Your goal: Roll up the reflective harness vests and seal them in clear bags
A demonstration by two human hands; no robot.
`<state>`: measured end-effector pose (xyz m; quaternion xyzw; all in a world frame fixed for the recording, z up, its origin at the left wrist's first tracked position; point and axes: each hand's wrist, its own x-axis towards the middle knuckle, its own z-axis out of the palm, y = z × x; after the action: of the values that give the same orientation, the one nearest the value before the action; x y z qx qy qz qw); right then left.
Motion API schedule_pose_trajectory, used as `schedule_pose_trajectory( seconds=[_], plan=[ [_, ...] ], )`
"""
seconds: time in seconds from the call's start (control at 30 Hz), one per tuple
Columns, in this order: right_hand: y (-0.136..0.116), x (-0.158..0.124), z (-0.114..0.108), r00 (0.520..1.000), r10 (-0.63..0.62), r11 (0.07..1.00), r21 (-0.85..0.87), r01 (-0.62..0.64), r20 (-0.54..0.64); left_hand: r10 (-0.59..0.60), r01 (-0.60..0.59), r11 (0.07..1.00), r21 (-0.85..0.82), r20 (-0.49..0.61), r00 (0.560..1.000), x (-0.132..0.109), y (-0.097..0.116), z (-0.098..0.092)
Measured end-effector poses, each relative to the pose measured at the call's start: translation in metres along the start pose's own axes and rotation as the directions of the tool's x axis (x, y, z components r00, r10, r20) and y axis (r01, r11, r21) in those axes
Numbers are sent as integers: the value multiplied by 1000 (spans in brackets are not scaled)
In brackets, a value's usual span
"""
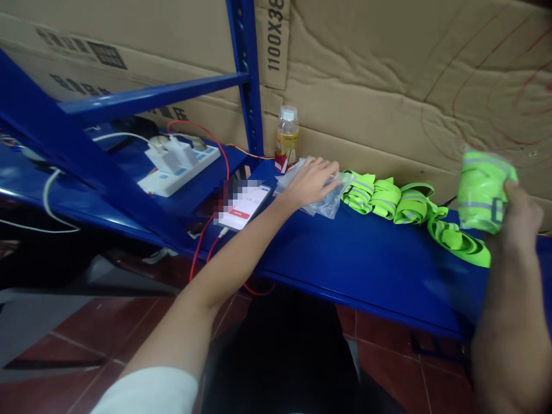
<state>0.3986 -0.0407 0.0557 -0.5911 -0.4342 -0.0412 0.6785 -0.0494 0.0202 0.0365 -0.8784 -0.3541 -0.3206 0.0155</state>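
Observation:
My left hand [313, 179] reaches over a small pile of clear plastic bags [330, 204], its fingers bent and closed on the topmost bag. My right hand [521, 215], blurred by motion, is raised at the right and grips a bagged reflective strap [480, 190]. This strap is neon green with grey bands, rolled up inside clear plastic. Between my hands, several rolled reflective straps [383, 198] without bags stand in a row along the back of the blue shelf [345, 259]. The rightmost strap roll [459, 241] lies looser and partly unwound.
A phone [244, 208] with a red charging cable lies left of the bags. Behind it stands a capped bottle [287, 138]. A white power strip [181, 172] with plugs sits beyond the blue upright [245, 75]. Cardboard [366, 86] lines the back.

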Motion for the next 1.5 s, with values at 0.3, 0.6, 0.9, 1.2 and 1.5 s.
schedule_pose_trajectory(
  seconds=[0.3,0.6,0.9,1.2,1.5],
  plan=[
    [10,4,-48,994,-38,646,-762,-51,-99,-304,155,851,-502,-230,924,9,-4,-2],
    [-133,-137,96,594,4,993,65,-96,805,-155,34,826,-563,-169,973,9,5,8],
    [-96,-135,113,751,-166,979,196,49,639,-53,58,526,-848,36,998,9,8,-5],
    [-80,-129,93,780,174,884,253,-392,600,-320,297,362,-884,182,930,8,-24,-12],
    [-78,-144,99,805,135,853,346,-391,577,-431,479,327,-815,322,843,10,-19,-7]
  ],
)
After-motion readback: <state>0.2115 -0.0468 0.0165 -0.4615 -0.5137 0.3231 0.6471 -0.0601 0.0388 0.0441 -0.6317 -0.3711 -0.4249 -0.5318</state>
